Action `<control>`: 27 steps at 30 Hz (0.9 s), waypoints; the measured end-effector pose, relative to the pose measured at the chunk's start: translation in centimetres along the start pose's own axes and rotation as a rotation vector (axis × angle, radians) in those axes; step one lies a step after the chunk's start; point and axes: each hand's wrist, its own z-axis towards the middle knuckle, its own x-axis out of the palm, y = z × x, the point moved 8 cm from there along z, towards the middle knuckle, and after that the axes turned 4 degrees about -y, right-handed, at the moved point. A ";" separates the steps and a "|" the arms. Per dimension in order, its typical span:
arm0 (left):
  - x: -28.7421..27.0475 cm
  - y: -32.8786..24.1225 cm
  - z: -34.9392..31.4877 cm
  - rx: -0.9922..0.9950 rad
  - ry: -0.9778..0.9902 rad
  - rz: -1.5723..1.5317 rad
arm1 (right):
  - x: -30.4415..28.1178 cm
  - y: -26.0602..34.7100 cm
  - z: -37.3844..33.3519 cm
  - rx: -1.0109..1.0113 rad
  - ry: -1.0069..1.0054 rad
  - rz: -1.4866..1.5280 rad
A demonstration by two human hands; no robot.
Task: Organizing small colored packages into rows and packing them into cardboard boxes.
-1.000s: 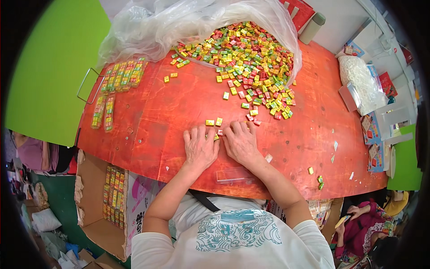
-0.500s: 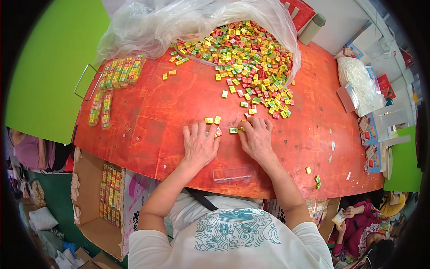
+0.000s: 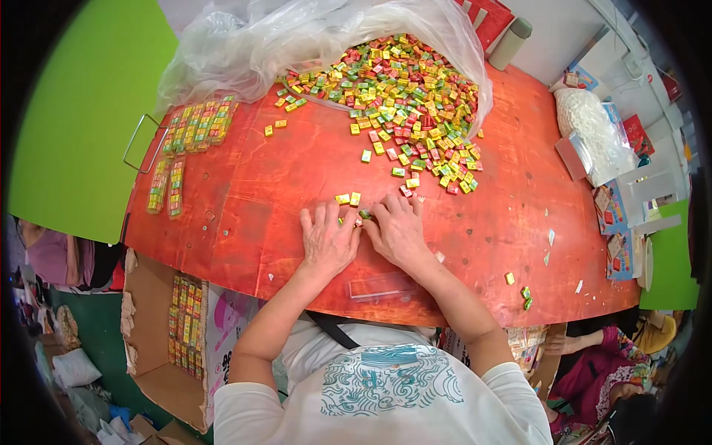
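At the middle of the red table, my left hand rests with curled fingers around small wrapped blocks, partly hidden under its fingertips. My right hand is close beside it, thumb and index finger at a green wrapped block. A red one shows between the two hands. Just beyond my left fingertips lie two yellow wrapped blocks. An empty clear plastic case lies near the table's front edge, between my forearms.
A clear plastic bag spills a heap of wrapped blocks at the back. Filled clear cases lie at the left beside a metal handle. Below stands an open carton. A bottle stands back right; another person sits lower right.
My right hand has moved left toward my left hand, bringing a green block up against the red one. The view has shifted slightly.
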 end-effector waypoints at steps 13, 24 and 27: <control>1.0 -1.0 0.8 0.034 0.036 0.003 | -4.1 -5.2 -2.5 0.065 -0.094 -0.122; 1.1 -1.1 0.5 0.044 0.025 0.005 | -1.9 -4.3 -1.7 0.020 -0.023 -0.226; 0.9 -1.0 0.5 0.035 -0.001 -0.022 | -1.6 -2.3 -1.2 -0.059 -0.043 -0.195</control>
